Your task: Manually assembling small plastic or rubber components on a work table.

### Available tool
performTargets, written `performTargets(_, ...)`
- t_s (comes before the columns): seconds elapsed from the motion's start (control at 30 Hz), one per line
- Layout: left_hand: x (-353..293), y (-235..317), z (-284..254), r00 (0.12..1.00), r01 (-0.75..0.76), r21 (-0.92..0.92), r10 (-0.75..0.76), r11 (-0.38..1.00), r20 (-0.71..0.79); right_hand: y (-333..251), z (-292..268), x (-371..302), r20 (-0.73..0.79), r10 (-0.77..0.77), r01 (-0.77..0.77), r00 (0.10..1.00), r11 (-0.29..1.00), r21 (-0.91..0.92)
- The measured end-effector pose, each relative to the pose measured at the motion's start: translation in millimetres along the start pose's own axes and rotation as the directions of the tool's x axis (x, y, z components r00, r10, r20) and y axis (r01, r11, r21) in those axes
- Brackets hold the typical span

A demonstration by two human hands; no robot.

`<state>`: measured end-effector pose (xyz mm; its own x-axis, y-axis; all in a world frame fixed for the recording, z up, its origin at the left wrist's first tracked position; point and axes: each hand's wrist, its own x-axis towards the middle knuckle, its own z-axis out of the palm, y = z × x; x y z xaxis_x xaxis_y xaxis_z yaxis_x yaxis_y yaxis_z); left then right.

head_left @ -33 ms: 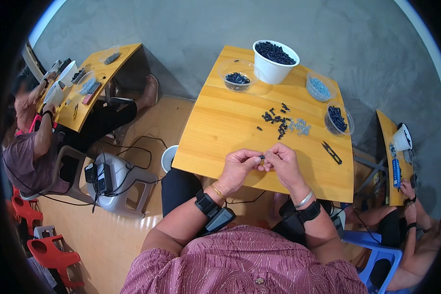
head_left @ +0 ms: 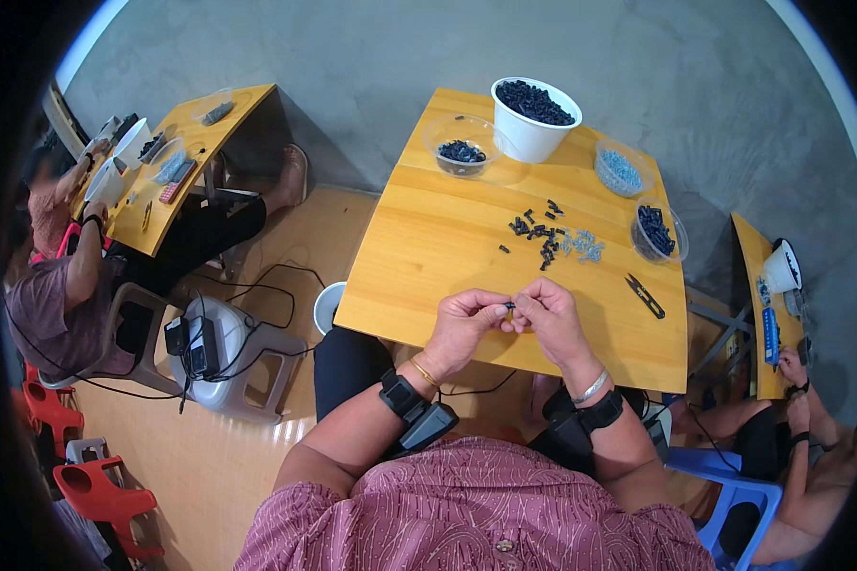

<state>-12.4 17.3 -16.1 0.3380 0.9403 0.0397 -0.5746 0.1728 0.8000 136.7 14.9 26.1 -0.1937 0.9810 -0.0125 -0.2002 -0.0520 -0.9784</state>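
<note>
Fingers (head_left: 490,315) hide most of a tiny dark piece (head_left: 509,305) from me. The bench (head_left: 419,233) covers part of a white bucket (head_left: 328,308).

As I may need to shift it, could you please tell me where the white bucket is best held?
Probably hold the white bucket under its rim on both sides, reaching from the near side: it stands upright, widens upward and is full of black pieces.

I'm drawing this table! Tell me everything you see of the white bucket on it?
The white bucket is round, wider at its rim than its base, and looks like smooth plastic. It stands upright near the far edge of the table, filled nearly to the rim with small black pieces. A clear bowl sits close on its left.
</note>
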Motion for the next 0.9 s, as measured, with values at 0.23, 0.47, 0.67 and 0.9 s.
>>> performTargets(0.23, -1, 3, 4, 1.0, -0.029, 0.069, 0.028, 0.997, 0.011, 11, 7, -2, -0.048, -0.088, 0.084, 0.995, 0.993, -0.078)
performTargets(0.47, -2, 3, 7, 0.998, -0.004, 0.165, 0.013, 0.986, -0.056, -1, -6, -6, -0.191, -0.023, 0.014, 0.981, 0.999, -0.043)
performTargets(0.67, -1, 2, 5, 1.0, -0.006, 0.157, 0.009, 0.988, -0.018, -1, -11, -12, -0.005, -0.155, 0.134, 0.988, 0.872, -0.47)
performTargets(0.9, -2, 6, 7, 0.999, 0.034, 0.108, -0.032, 0.994, -0.022, 5, -10, -14, 0.046, -0.207, 0.19, 0.977, 0.758, -0.624)
